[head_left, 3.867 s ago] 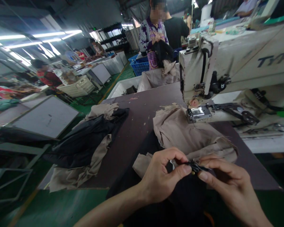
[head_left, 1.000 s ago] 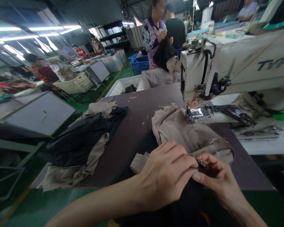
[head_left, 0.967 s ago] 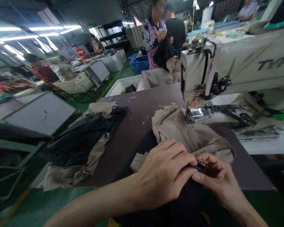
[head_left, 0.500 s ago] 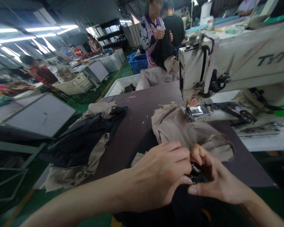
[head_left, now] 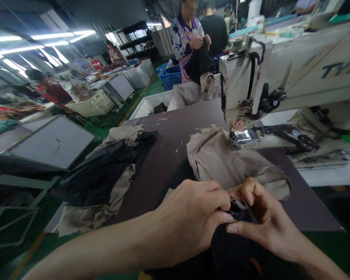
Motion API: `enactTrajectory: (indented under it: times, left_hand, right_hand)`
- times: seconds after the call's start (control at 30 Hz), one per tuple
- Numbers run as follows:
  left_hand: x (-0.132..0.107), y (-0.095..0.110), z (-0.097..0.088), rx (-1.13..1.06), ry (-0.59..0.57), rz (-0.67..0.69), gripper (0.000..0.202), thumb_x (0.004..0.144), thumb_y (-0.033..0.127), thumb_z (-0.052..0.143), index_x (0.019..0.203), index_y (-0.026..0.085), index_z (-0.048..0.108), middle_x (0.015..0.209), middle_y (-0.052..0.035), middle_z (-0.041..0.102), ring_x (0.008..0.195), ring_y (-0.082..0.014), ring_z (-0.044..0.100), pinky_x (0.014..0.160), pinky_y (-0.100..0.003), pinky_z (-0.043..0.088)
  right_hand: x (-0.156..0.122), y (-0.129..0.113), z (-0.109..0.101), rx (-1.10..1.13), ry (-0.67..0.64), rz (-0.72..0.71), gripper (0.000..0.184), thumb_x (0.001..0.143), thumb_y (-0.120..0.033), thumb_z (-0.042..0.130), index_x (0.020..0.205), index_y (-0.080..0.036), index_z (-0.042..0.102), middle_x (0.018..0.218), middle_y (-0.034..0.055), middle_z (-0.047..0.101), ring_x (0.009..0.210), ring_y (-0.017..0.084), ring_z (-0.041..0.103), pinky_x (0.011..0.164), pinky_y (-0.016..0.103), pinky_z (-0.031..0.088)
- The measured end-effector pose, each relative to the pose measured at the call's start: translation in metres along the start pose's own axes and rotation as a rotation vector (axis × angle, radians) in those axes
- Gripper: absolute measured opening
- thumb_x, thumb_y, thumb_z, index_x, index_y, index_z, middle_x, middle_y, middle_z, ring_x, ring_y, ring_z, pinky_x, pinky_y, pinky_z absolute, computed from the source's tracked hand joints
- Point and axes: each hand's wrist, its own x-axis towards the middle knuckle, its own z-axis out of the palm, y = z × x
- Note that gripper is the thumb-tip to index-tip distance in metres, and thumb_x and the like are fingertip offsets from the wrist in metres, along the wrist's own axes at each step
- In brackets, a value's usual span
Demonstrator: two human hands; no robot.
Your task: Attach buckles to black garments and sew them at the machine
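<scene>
head view: a sewing machine (head_left: 245, 85) at 1 o'clock, a black garment (head_left: 230, 249) under our hands.
beige cloth (head_left: 224, 167) lies at 12 o'clock; the fingers of our left hand (head_left: 189, 221) and right hand (head_left: 262, 214) grip a small dark fitting (head_left: 237, 207), equally near both, its long axis hidden.

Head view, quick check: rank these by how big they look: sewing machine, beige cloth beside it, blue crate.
1. Sewing machine
2. Beige cloth
3. Blue plastic crate

The crate stands far off, so it may really be bigger than it looks.
</scene>
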Motion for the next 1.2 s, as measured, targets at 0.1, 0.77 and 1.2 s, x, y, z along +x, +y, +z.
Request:
enactTrajectory:
  times: [0.1, 0.77, 1.2]
  left_hand:
    - [0.0, 0.0, 0.001, -0.004, 0.025, 0.04, 0.015, 0.092, 0.02, 0.051, 0.084, 0.015, 0.062, 0.082, -0.0018, 0.061, 0.072, -0.0127, 0.058, 0.065, -0.024, 0.046]
    - [-0.005, 0.004, 0.001, 0.012, 0.015, 0.253, 0.017, 0.096, 0.02, 0.048, 0.091, 0.013, 0.062, 0.093, -0.0029, 0.064, 0.081, -0.0115, 0.06, 0.07, -0.022, 0.047]
    - [-0.004, 0.001, 0.017, 0.281, 0.083, 0.251, 0.014, 0.094, 0.025, 0.052, 0.1, 0.017, 0.06, 0.108, -0.0058, 0.064, 0.096, -0.0217, 0.058, 0.075, -0.035, 0.049]
  right_hand:
    - [-0.002, -0.001, -0.005, -0.107, 0.044, -0.074, 0.036, 0.078, -0.021, 0.079, 0.089, -0.024, 0.044, 0.095, -0.0005, 0.057, 0.093, 0.017, 0.055, 0.082, 0.029, 0.044]
    - [0.005, -0.024, -0.032, -0.199, -0.229, 0.045, 0.009, 0.078, -0.025, 0.079, 0.082, -0.021, 0.072, 0.089, 0.0031, 0.065, 0.086, 0.019, 0.062, 0.075, 0.031, 0.046]
    - [-0.003, -0.028, -0.025, -0.465, -0.042, -0.109, 0.01, 0.083, -0.02, 0.072, 0.078, -0.021, 0.063, 0.077, 0.0006, 0.066, 0.072, 0.016, 0.062, 0.065, 0.026, 0.045]
